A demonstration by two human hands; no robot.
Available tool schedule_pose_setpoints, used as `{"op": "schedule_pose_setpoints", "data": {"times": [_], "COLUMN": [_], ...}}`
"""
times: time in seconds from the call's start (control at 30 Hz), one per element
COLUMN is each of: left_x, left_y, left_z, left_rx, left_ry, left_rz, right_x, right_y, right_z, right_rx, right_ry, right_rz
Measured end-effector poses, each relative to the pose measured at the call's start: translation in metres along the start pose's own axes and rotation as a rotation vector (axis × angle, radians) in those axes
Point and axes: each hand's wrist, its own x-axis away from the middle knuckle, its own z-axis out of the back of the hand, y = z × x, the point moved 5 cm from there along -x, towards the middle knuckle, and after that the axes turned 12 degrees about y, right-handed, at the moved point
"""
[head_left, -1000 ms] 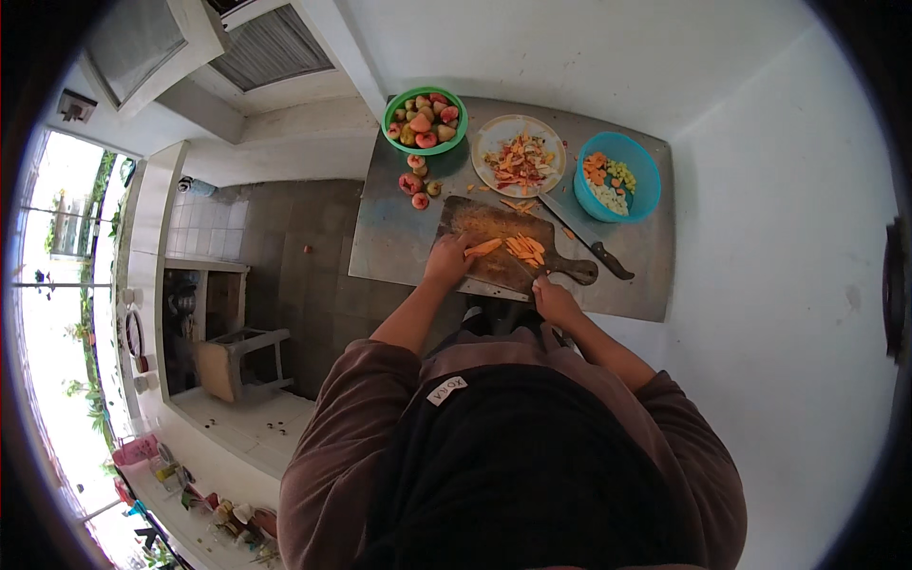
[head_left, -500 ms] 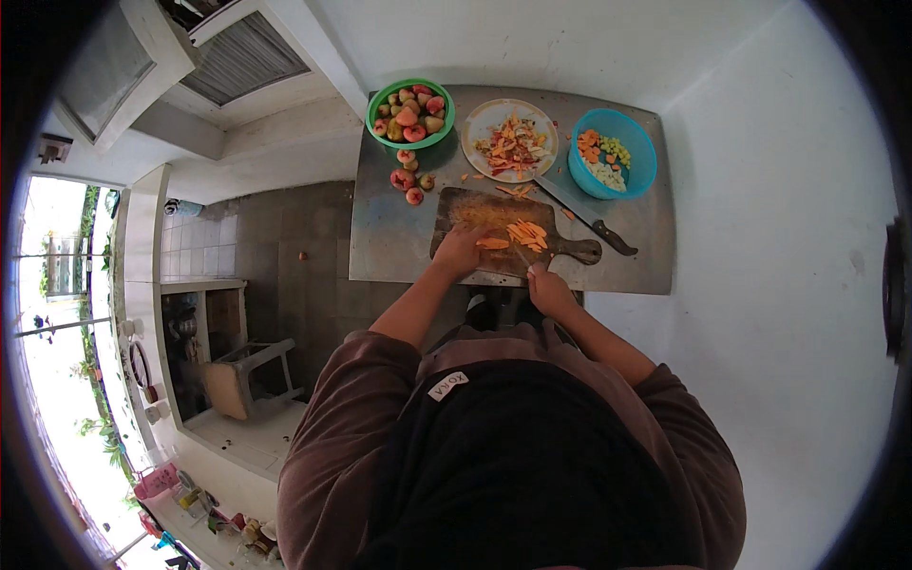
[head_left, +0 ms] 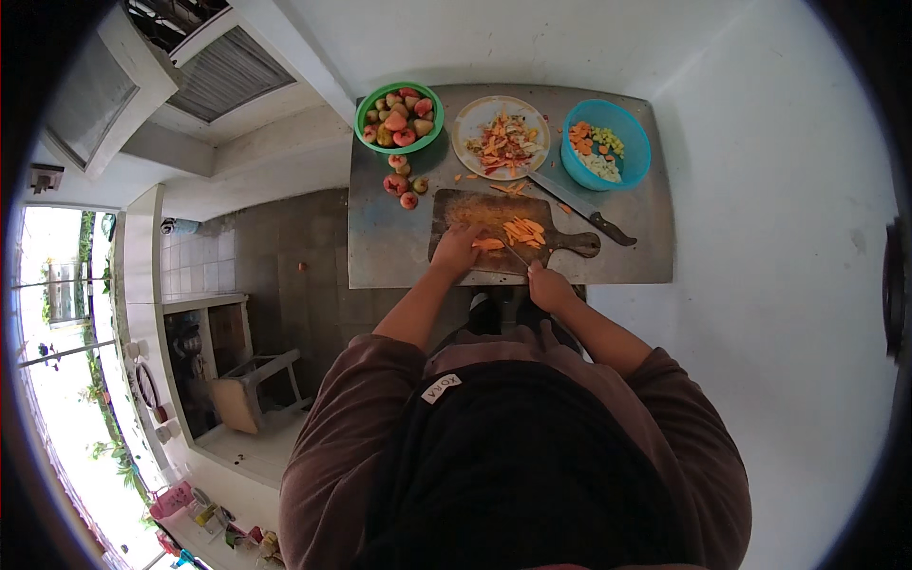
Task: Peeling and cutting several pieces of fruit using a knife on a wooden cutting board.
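A wooden cutting board with a handle lies near the table's front edge. On its left part my left hand is closed over an orange carrot piece, pinning it down. My right hand grips a small knife at the board's front edge, its thin blade slanting up and left to the carrot. Most of that knife's handle is hidden in my fingers. Cut carrot sticks lie in a loose pile just right of the blade.
Behind the board, a large dark-handled knife lies across the metal table. A plate of peelings, a blue bowl of cut vegetables and a green basin of reddish fruit stand farther back. Loose fruit sits before the basin.
The whole view has shifted slightly. The small knife's blade has moved left, closer to the carrot piece under my left hand. Both hands keep their grips.
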Motion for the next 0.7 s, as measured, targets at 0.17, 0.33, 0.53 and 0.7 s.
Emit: {"op": "schedule_pose_setpoints", "data": {"times": [0.17, 0.33, 0.53, 0.7], "left_x": [-0.001, -0.006, -0.007, -0.012], "left_y": [0.002, -0.005, -0.009, -0.008], "left_z": [0.005, 0.005, 0.005, 0.005], "left_rx": [0.007, 0.234, 0.231, 0.227], "left_ry": [-0.038, -0.016, -0.006, -0.057], "left_rz": [0.0, 0.167, 0.116, 0.106], "right_x": [0.02, 0.017, 0.013, 0.007], "right_y": [0.002, -0.01, -0.016, -0.009], "right_z": [0.006, 0.005, 0.005, -0.007], "right_rx": [-0.023, -0.068, -0.042, 0.048], "right_ry": [-0.022, 0.038, 0.037, -0.027], "right_rz": [-0.019, 0.022, 0.01, -0.019]}}
